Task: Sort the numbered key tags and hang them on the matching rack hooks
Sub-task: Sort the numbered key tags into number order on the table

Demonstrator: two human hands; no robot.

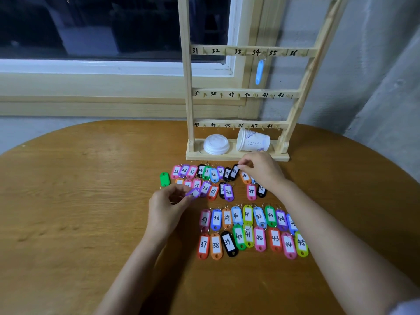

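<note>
1. Round wooden table (68,201) fills the lower view, w/ a dark window (91,26) behind it at 11 o'clock and a grey wall at 2 o'clock.
2. A wooden rack (189,98) stands at the table's 12 o'clock edge. Its rails are hand-numbered 31–36, 37–42 and 43–48 (anything higher is cut off).
3. One blue tag (259,72) hangs by its ring from the hook near 34. It is turned edge-on, so its no. can't be read.
4. On the rack's base sit white lids (216,144), w/ a paper cup (252,140) tipped on its side at their 3 o'clock.
5. The upper tag group (213,175), nos. 25–36 in two rough rows, lies at 6 o'clock of the rack base. The lower tag group (250,230), nos. 37–45 in two rows, lies at 6 o'clock of that.
6. A green tag (164,179) lies alone at 9 o'clock of the upper group, no number showing.
7. The left hand (167,209) has thumb and fingers curled, pinching a purple tag (193,193) at the upper group's 8 o'clock corner. Its no. is too blurred to read.
8. The right hand (263,169) has its fingertips closed on the top end of black tag 33 (234,172), at approx. 2 o'clock in the upper group. The tag sits tilted, touching its black neighbour.
</note>
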